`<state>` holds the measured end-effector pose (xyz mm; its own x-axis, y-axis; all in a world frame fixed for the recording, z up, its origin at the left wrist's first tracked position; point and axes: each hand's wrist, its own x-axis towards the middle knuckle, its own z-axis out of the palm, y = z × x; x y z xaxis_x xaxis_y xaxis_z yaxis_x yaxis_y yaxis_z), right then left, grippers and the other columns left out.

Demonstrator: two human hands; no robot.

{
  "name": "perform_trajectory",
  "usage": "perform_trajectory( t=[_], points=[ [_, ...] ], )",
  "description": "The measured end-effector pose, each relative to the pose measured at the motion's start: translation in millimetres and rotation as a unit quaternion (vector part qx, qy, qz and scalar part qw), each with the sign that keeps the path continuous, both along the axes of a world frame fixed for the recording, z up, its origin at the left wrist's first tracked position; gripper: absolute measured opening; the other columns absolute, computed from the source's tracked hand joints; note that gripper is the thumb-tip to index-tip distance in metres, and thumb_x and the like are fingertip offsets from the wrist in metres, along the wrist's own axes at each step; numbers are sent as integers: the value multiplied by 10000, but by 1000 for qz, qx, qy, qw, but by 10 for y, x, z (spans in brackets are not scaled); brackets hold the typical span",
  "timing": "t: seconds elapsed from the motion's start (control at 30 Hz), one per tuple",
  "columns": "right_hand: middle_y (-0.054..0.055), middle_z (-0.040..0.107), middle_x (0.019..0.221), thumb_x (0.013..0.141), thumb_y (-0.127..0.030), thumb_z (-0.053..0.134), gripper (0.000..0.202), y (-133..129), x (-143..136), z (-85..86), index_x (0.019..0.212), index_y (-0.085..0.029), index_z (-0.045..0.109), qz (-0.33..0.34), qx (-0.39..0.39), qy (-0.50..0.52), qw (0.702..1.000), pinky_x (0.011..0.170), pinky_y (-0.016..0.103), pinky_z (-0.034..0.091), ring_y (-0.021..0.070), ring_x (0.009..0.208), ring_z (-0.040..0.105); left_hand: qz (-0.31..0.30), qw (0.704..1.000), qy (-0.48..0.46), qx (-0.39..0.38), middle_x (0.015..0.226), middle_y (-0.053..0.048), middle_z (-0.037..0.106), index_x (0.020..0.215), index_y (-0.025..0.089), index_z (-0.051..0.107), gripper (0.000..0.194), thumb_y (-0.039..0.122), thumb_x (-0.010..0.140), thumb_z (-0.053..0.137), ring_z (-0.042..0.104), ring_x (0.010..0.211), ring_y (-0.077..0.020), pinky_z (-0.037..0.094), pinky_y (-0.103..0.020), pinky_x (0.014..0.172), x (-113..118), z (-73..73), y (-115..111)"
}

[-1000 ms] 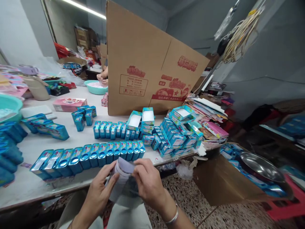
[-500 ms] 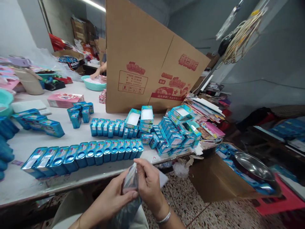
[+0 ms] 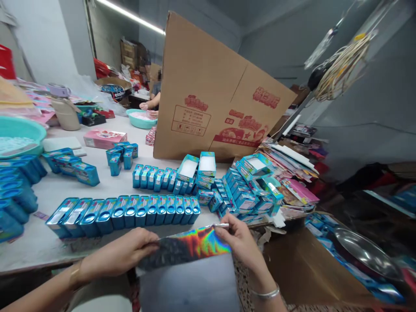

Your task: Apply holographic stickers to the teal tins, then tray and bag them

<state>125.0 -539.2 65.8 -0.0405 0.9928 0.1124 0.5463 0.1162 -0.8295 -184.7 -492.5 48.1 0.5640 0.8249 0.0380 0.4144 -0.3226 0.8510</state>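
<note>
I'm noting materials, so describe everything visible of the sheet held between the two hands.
The sheet looks thin and flexible, perhaps plastic film. Its upper band is dark, glossy and slightly wrinkled, with a rainbow sheen toward the right; below, it is a smooth, dull grey-white. Whether these are separate layers is unclear. It is spread out before the table, the left hand pinching its upper left corner and the right hand its upper right. Its bottom runs out of view.

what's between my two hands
A flat sheet with a shiny rainbow strip spans from your left hand to your right hand in the head view.
</note>
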Motion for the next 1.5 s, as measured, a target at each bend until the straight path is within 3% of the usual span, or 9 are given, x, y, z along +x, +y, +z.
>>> perform_trajectory(
  t=[0.2,0.3,0.47,0.67,0.93,1.1,1.2,1.37,1.5],
  points=[
    [43,703,994,832,-168,702,315,71,-568,-223,1132,-232,628,138,112,-177,968,842,320,415,223,949,609,-108,991,61,-42,658,-3,702,706,242,761,301,403,878,573,630,626,-199,463,-241,597,-120,141,184],
    [-16,671,798,893,-154,615,73,182,-725,-294,913,-220,640,150,58,-140,977,676,244,385,159,748,597,13,999,26,-21,857,-21,760,992,253,790,293,451,850,628,674,763,-225,514,-265,681,-233,79,249],
    [-51,572,673,892,-243,633,50,383,-579,-344,880,-197,647,157,-36,-16,987,552,197,326,116,621,496,205,965,-126,-108,1209,-116,705,1292,233,654,607,540,773,730,662,1065,-304,574,-372,819,-470,-371,59],
    [-47,537,689,859,-414,699,240,607,-583,-383,896,-180,659,253,-143,73,954,560,201,307,103,620,445,173,903,-279,-276,1397,-138,571,1378,262,529,606,522,854,684,559,1275,-306,562,-364,881,-363,-512,-140],
    [-46,510,682,816,-566,708,389,797,-697,-298,884,-187,651,333,-210,94,914,550,212,286,96,602,398,288,914,-244,-145,1345,-137,566,1450,241,449,694,504,853,685,633,709,-139,555,-290,658,-285,-640,-186],
    [-50,539,664,861,-482,687,294,863,-749,-266,927,-195,695,371,-195,21,908,517,193,303,93,578,424,205,858,-381,-278,1461,-129,549,1379,263,540,652,451,792,754,621,1218,-291,536,-391,981,-236,-584,-245],
    [-30,634,729,870,-398,698,222,786,-846,-320,991,-212,710,352,-135,-47,925,544,203,374,116,611,515,230,828,-398,-321,1350,-150,645,1404,241,521,758,480,735,787,678,1133,-306,575,-410,909,-199,-640,-239],
    [52,692,1070,887,-231,679,284,461,-1259,-641,1168,-223,637,226,52,-121,965,830,317,478,207,952,621,295,856,-332,-266,1099,-143,755,1509,125,368,949,610,760,693,732,966,-279,587,-398,875,-83,-806,-270],
    [90,658,1086,942,-244,598,294,315,-1554,-896,1234,-226,623,160,154,-127,967,856,379,482,235,993,597,349,880,-252,-203,1114,-115,761,1466,153,461,808,603,815,626,716,1039,-285,561,-422,958,-87,-824,-276]
  ],
)
